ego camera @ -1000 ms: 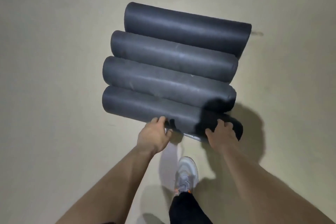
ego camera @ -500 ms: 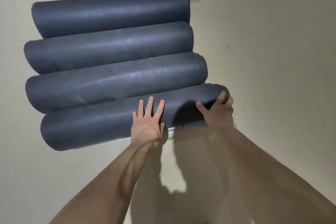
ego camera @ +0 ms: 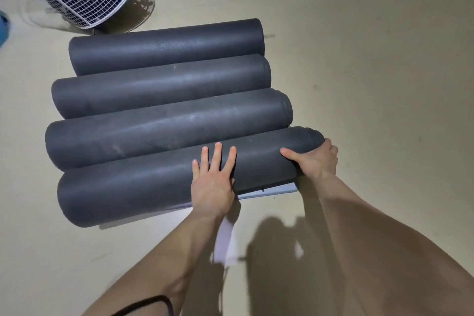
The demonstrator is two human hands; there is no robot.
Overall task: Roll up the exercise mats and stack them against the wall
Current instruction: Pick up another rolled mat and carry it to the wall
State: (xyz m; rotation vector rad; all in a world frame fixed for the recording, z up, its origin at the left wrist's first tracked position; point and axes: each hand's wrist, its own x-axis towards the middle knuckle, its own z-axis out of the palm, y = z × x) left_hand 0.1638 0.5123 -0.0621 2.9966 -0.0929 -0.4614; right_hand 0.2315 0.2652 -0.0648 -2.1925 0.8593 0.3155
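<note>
**Four rolls down, last one pressed home**

A second ago both hands curled at the near edge of the nearest mat (ego camera: 128, 192). Now the left hand (ego camera: 213, 187) lies flat on top of it, fingers straight and spread, while the right hand (ego camera: 315, 161) grips its right end, thumb over the top. The roll touches the third mat (ego camera: 166, 128) in a row on the floor (ego camera: 384, 84). A pale loose edge (ego camera: 269, 191) shows beneath it. Rolling looks finished, I judge. Stacking against the wall remains, and that edge may spring open when lifted.
</note>
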